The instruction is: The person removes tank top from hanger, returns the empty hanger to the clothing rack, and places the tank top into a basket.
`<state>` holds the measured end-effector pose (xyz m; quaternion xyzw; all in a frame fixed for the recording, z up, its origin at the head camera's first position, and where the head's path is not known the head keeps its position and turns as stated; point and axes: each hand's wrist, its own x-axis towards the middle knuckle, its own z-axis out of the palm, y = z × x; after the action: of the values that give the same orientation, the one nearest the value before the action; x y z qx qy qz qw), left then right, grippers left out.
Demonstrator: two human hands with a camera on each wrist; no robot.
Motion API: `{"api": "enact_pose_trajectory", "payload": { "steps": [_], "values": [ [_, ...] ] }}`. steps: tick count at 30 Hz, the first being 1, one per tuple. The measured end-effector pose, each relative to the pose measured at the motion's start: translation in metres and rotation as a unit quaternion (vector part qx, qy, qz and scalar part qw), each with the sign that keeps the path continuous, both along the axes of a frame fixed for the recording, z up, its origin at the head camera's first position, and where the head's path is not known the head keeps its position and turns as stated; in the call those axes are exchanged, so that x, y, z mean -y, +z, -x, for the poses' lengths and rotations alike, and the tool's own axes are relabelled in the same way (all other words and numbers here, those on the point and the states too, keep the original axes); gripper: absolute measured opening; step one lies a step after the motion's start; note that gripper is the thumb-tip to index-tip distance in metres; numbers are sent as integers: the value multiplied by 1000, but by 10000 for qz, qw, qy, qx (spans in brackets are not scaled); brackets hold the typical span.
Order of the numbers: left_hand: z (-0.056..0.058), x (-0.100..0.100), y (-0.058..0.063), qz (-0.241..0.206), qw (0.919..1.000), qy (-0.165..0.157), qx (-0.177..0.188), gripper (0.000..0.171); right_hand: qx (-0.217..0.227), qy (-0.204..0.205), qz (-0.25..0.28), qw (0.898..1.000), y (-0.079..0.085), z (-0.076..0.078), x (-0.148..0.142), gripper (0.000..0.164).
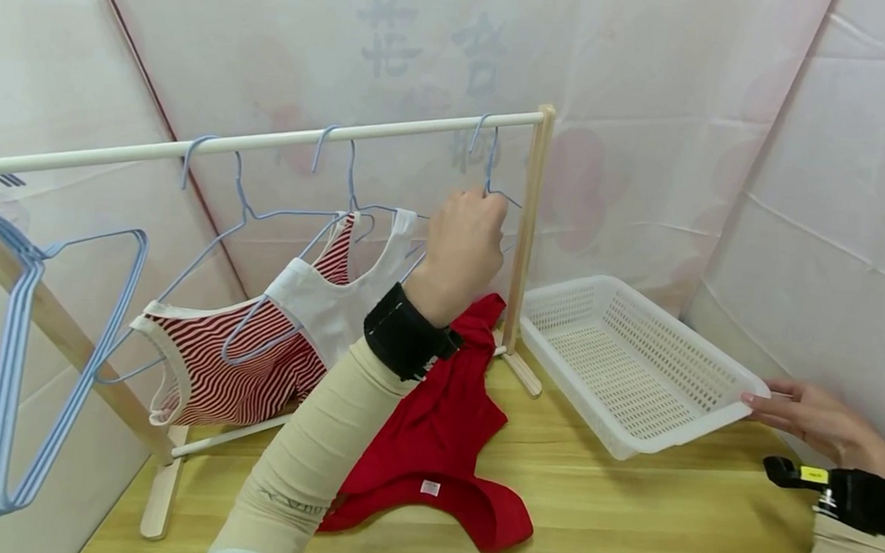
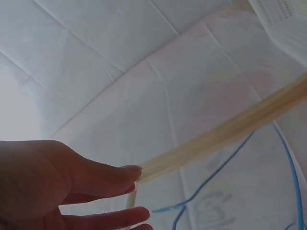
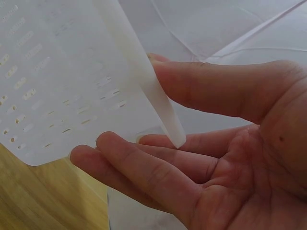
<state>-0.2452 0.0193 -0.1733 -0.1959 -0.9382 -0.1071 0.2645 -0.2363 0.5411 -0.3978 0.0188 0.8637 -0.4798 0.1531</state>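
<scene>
My left hand (image 1: 462, 248) is up at the right end of the rail, overlapping the neck of a blue wire hanger (image 1: 491, 158). In the left wrist view its thumb and fingers are apart, fingertips right by the hanger's bare wire (image 2: 211, 175). My right hand (image 1: 829, 422) holds the white perforated basket (image 1: 636, 378) by its right end, thumb against the rim and fingers beneath. A red garment (image 1: 434, 443) with a white label lies on the table below my left arm. A red-and-white striped top (image 1: 235, 357) and a white top (image 1: 321, 295) hang on blue hangers.
The white rail (image 1: 269, 140) rests on wooden posts (image 1: 529, 231) with feet on the wooden table (image 1: 625, 520). Several bare blue hangers (image 1: 13, 371) bunch at its left end. Pale fabric walls (image 1: 646, 112) enclose the table.
</scene>
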Motion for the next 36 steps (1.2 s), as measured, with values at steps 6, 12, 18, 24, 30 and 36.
{"api": "enact_pose_trajectory", "payload": {
  "steps": [6,12,18,24,30,36],
  "values": [
    [-6,-5,-12,-76,9986,-489,161,24,7,-38,81,10000,0,0,-1,77],
    [-6,-9,-25,113,9967,-596,543,21,-35,-53,202,9998,-1,0,-1,70],
    [0,-11,-41,403,9917,-837,890,20,-16,-29,-122,9999,0,-1,0,81],
    [8,-5,-64,284,9812,-1147,1524,23,61,-3,-106,9999,2,-1,1,83],
    [20,-3,-97,625,9672,-797,2329,30,-11,16,-99,9999,2,-1,0,79],
    [32,5,-126,755,9492,-273,3043,48,-22,32,-146,9999,1,-2,0,80]
  ]
}}
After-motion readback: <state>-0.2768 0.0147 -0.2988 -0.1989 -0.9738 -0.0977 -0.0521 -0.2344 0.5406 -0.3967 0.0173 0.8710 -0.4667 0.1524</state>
